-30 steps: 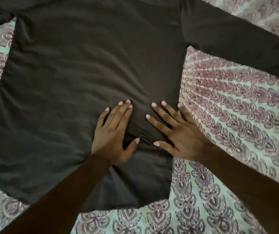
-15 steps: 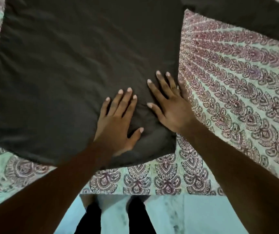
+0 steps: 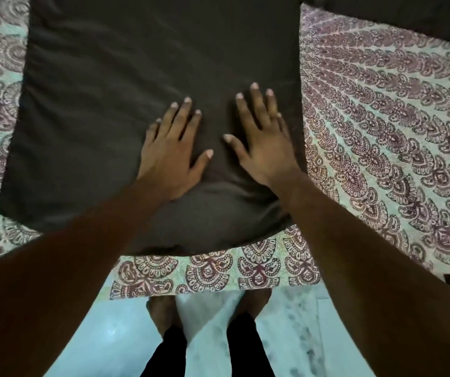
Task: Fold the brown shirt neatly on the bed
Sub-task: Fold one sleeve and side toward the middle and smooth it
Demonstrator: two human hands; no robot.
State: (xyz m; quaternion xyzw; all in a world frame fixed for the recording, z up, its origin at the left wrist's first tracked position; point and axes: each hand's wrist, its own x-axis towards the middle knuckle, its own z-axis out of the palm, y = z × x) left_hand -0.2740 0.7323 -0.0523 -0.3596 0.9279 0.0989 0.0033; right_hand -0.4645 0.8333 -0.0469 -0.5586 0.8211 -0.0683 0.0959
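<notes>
bed (image 3: 381, 137): I'm seeing it carrying a paisley-printed sheet, maroon on pale green | brown shirt (image 3: 136, 104): I'm watching it lying flat, spread directly on the sheet, hem near the bed's front edge | floor (image 3: 104, 336): pale, showing below that edge

Shirt: the brown shirt (image 3: 126, 110) is lying flat and spread open on the bed (image 3: 381, 148).
Colour: dark brown, plain.
Hem: it is lying near the bed's front edge, slightly bunched.
Sleeve: one is stretching toward the upper right.
</notes>
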